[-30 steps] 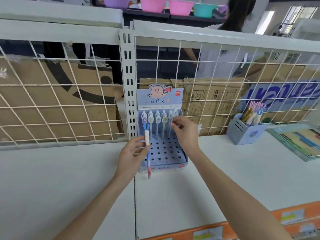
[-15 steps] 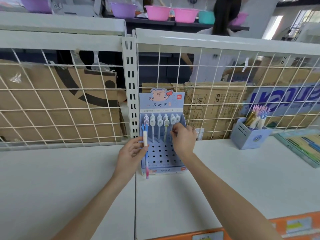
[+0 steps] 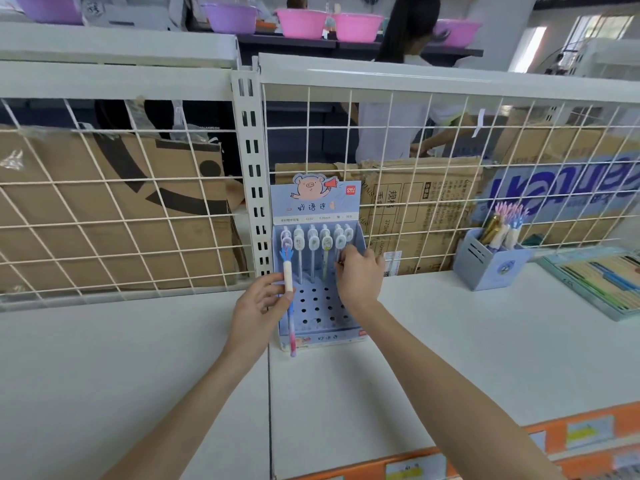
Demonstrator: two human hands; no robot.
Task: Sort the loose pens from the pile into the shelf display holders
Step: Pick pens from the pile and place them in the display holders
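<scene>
Seating the pen (image 3: 338, 252) under the right hand (image 3: 358, 277) well, in my judgement, means keeping its shaft upright and in line with a hole before letting go, so it does not lean on its neighbours. That hand sits just right of centre frame, forearm running in from the lower right, fingers (image 3: 343, 261) curled round a pen in the back row of the blue display holder (image 3: 318, 306), which stands on the white shelf (image 3: 450, 341) against the wire grid. The left hand (image 3: 258, 306), at centre frame beside the holder's left edge, pinches a second pen (image 3: 288, 282) near its middle, blue claw-shaped top up, pink tip hanging below the holder's front.
</scene>
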